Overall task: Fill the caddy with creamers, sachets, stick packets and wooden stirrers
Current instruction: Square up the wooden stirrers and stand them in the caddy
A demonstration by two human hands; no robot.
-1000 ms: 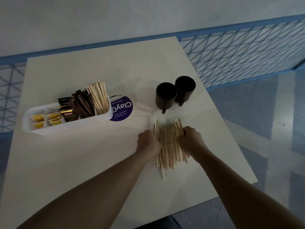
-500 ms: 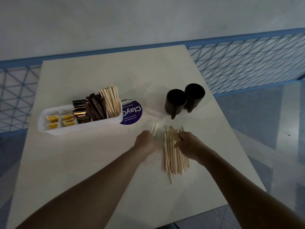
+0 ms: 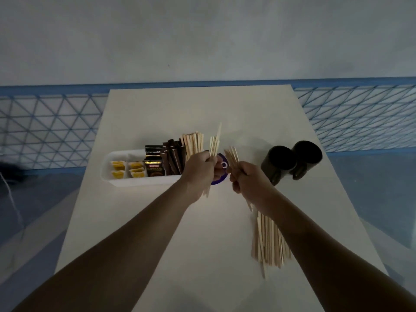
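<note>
A: Stirrers, which way?

B: left hand [image 3: 200, 174] is a fist clamped on the left bunch [image 3: 215, 143]. Long axis runs near-to-far, tips twd the far edge of the table [image 3: 202, 109]. One tip stands well past the rest & short tails poke out below the fist. right hand [image 3: 249, 179] is also curled tight, round the right bunch [image 3: 231, 156]. Its tips fan out, tilted far-left, w/ tails out under the hand.

A: Where vs the caddy?

B: Both bunches are held up just off the right end of the caddy [image 3: 108, 174], over a purple label [image 3: 221, 164]. Hands are close; can't tell if they touch.

A: Counts?

B: 2 bunches, 1 loose pile [image 3: 269, 242], 1 caddy, 4 creamers [image 3: 117, 165] in view, 2 mugs [image 3: 279, 161]. Sticks per bunch are too blurred to count.

A: Caddy layout?

B: It sits twd the left edge, long axis left-right. L to R: creamers, sachets [image 3: 154, 163], stick packets [image 3: 173, 156], then caddy stirrers [image 3: 192, 144] standing on end.

A: The pile?

B: Flat by the right edge, twd the near side, long axis near-far, partly under the right forearm. The mugs sit beyond it, side by side.
</note>
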